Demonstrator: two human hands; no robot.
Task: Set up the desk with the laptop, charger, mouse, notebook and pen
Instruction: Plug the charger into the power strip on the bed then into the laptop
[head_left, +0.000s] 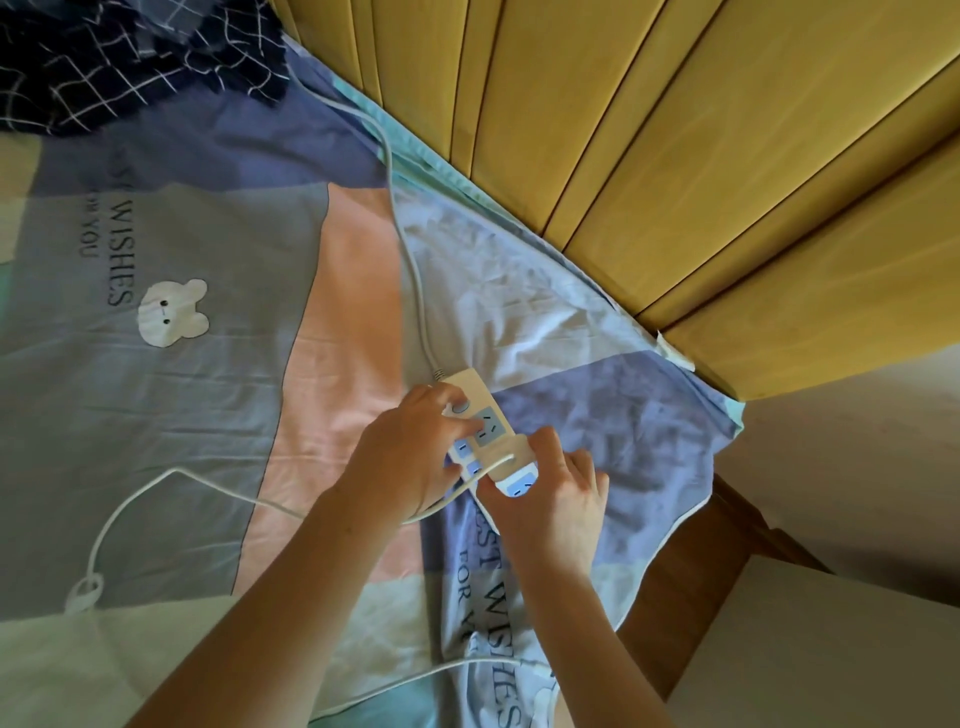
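Two bare hands at work over a bed, both at one white power strip.

Item 1. Power strip: white, long, with pale blue socket faces. It lies on the bedsheet near the right side of the bed, slantwise, its far end toward the headboard. Its own thick white cable leaves that far end and runs up along the sheet beside the headboard, toward the dark quilt.

Item 2. Left hand: laid over the near left side of the strip, fingers curled round its edge, fingertips resting on the top face by a socket. It holds the strip.

Item 3. Right hand: fingers and thumb curled round a white charger plug, which sits against the strip's top face at a middle socket. Whether the prongs are fully in cannot be told.

Item 4. Charger cord: thin, white. It leaves the plug, passes under the left wrist, runs leftward across the sheet, bends down and ends in a small loop at the lower left. A second run of white cord crosses the sheet below the forearms.

Item 5. Bedsheet: blocks of grey-blue, pink, violet and pale green, printed with "BEST WISHES FOR YOU" and a white bear face.

Item 6. Dark checked quilt: navy with white grid lines, bunched at the upper left.

Item 7. Headboard: yellow wooden slats, along the right edge of the bed.

Item 8. Brown wooden bed frame corner, showing beneath the sheet's hem at right.
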